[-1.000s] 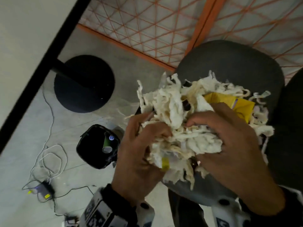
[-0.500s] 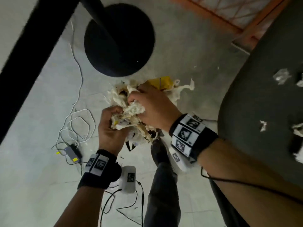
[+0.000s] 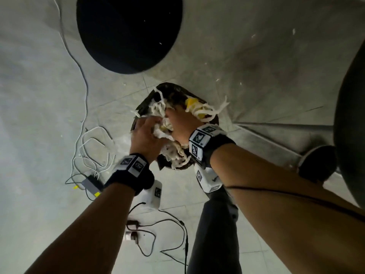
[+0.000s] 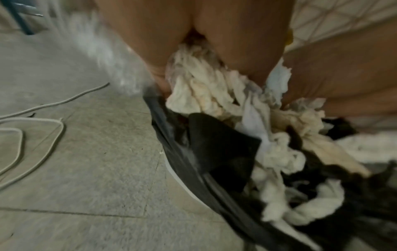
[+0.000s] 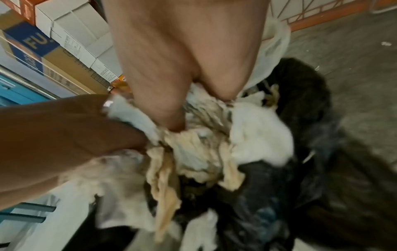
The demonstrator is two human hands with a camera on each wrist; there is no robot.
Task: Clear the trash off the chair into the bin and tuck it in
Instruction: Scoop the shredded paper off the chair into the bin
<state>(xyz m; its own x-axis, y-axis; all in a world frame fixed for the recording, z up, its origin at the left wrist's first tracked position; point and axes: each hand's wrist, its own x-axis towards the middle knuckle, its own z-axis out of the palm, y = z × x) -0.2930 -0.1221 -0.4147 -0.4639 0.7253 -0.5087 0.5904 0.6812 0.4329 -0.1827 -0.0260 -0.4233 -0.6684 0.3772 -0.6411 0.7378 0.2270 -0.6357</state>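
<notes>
A wad of shredded white paper trash (image 3: 173, 153) with a yellow wrapper (image 3: 192, 102) in it sits at the mouth of the bin (image 3: 150, 99), which is lined with a black bag (image 4: 214, 147). My left hand (image 3: 147, 133) grips the wad from the left. My right hand (image 3: 178, 123) grips it from the right, fingers sunk into the shreds. The wrist views show the same white shreds (image 4: 206, 88) (image 5: 214, 146) bunched between both hands over the black liner (image 5: 300, 118). The dark grey chair seat (image 3: 351, 125) shows only as an edge at the far right.
A round black table base (image 3: 128, 30) lies on the tiled floor beyond the bin. White and black cables (image 3: 90, 147) and a small adapter (image 3: 91, 184) trail left and below. My dark trouser leg (image 3: 215, 230) stands beside the bin. Stacked cardboard boxes (image 5: 64, 42) stand nearby.
Both hands carried the wad off the chair seat, left and down to the bin. It now rests in the bin's mouth, and the chair has slid to the frame's right edge.
</notes>
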